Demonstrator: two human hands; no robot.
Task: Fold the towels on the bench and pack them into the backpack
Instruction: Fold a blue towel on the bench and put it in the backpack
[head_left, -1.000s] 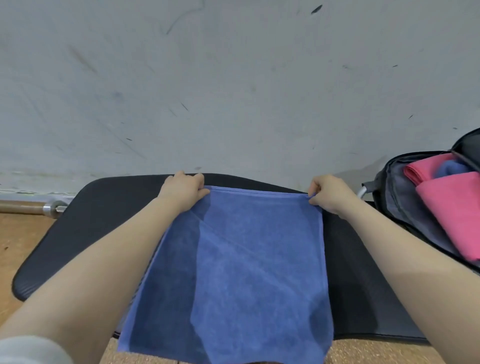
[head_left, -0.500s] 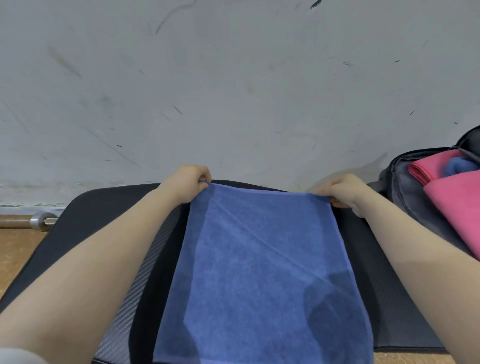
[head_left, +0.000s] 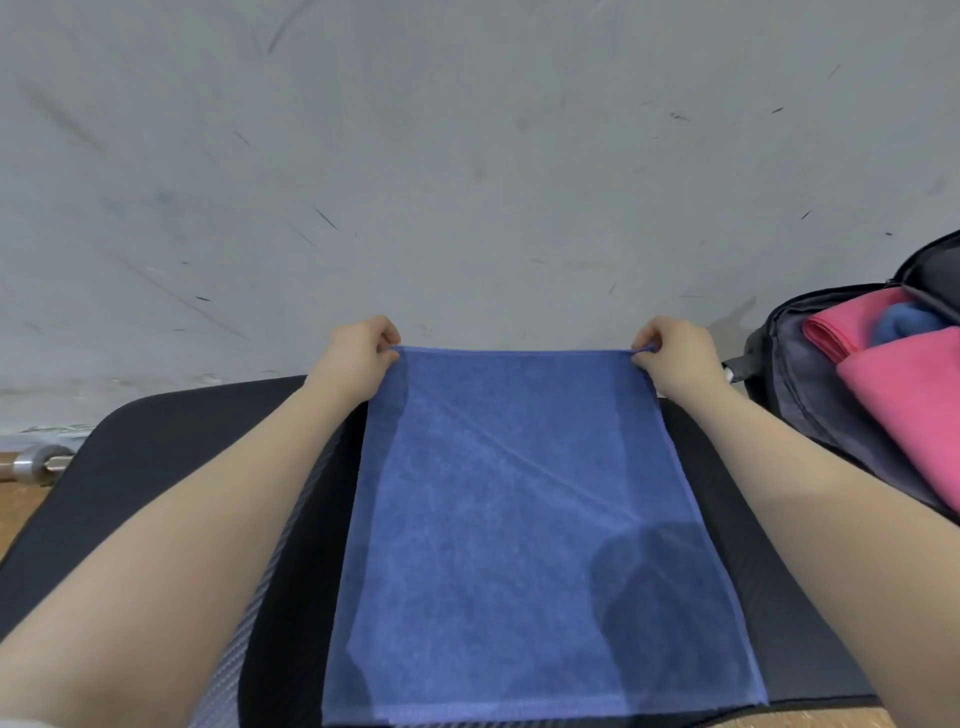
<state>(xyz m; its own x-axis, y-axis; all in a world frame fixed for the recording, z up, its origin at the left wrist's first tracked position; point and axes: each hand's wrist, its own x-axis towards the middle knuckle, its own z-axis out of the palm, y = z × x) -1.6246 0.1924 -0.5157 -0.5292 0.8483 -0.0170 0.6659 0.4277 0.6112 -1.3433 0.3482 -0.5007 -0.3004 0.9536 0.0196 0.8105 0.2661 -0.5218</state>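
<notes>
The open backpack (head_left: 789, 384) stands at the right end of the black table (head_left: 156, 467) and holds pink towels (head_left: 909, 395) with a blue towel (head_left: 906, 322) tucked between them. A blue towel (head_left: 519, 519) lies spread flat on the table; the left grip (head_left: 361, 353) and right grip (head_left: 675, 358) each pinch one of its far corners.

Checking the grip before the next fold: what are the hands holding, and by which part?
Both hold the blue terry towel by its far corners: left hand the left one, right hand the right.
</notes>
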